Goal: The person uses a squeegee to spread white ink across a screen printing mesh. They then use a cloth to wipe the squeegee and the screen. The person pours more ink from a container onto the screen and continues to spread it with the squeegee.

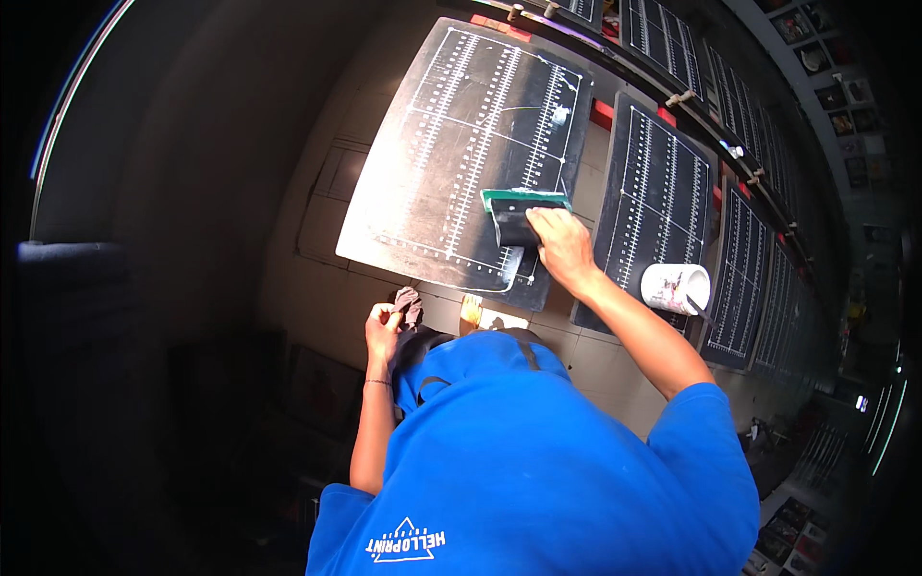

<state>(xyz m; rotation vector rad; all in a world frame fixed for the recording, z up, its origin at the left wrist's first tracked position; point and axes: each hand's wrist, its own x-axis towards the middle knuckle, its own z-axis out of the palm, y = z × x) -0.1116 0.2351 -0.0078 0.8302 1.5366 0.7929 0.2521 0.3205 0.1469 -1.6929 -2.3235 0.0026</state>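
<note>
One large rectangular black board with three white graduated lines (403, 182) lies in front of the person, its left side glaring in the light. Two bare hands are in view. The right hand (565, 248) is above this board's near right part, its fingers closed round the handle of one wide, flat black squeegee with a green edge (514, 223). The squeegee is over the large board, its green edge facing the board's far side. One small white blotch (561, 115) marks the large board near its far right corner.

The left hand (382, 336) is nearer the person than the large board's near edge, fingers curled and pinching one crumpled brownish-pink cloth (408, 303), which hangs just off that edge. One thin dark band (378, 382) circles the left wrist.

To the right of the large board lies a second, similar black board (655, 182), and past that a third (738, 274); further ones fade into the dim rim, so I cannot count them surely. One white cylindrical tub (661, 285), smeared and tilted-looking, stands right of the large board, with one dark stick-like tool (699, 308) at its mouth.
</note>
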